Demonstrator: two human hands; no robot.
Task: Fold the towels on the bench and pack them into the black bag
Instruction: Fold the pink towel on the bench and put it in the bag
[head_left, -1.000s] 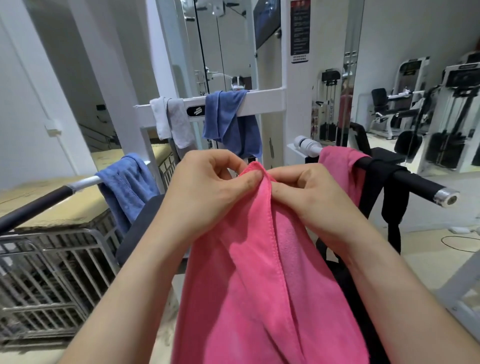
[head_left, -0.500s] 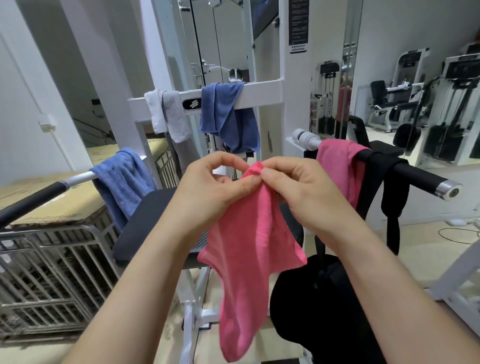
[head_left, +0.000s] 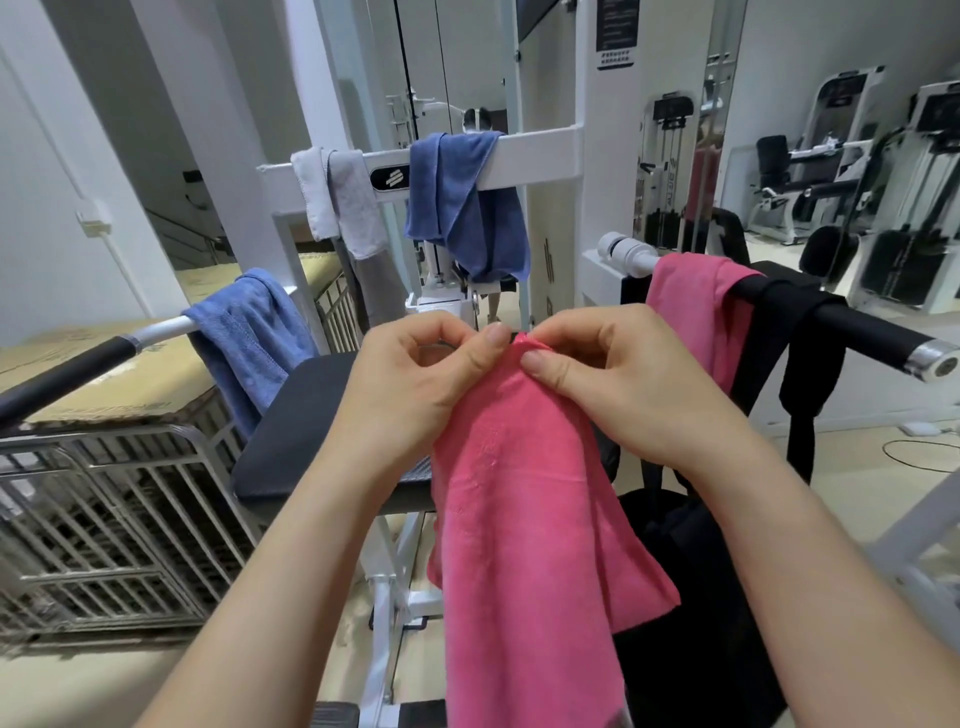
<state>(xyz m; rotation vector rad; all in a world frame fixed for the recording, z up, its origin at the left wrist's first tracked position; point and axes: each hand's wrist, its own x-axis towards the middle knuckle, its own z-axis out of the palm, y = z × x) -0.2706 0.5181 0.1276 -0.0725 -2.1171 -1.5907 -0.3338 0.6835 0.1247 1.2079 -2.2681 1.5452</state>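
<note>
above the bench (head_left: 306, 431) — left hand (head_left: 410, 395) and right hand (head_left: 628, 389) fingers (head_left: 537, 362) pinch the pink towel's (head_left: 519, 519) top edge.

1. Up front, the pink towel (head_left: 524, 493): solid hot pink all over; a second pink towel (head_left: 696, 306) over the bar, same shade.
2. Blue towel (head_left: 249, 338) at left, mid blue, matching stitching; the darker blue towel (head_left: 467, 208) on the beam, deeper and duskier.
3. Grey-and-white towel (head_left: 337, 202): white strip beside pale grey.
4. Black bag (head_left: 675, 660), black straps (head_left: 758, 353), black seat pad (head_left: 296, 431); all plain.
5. Machine frame (head_left: 540, 150) white; bar (head_left: 872, 338) black with a chrome end cap; cage (head_left: 104, 519) grey; cardboard boxes (head_left: 104, 379) tan.
</note>
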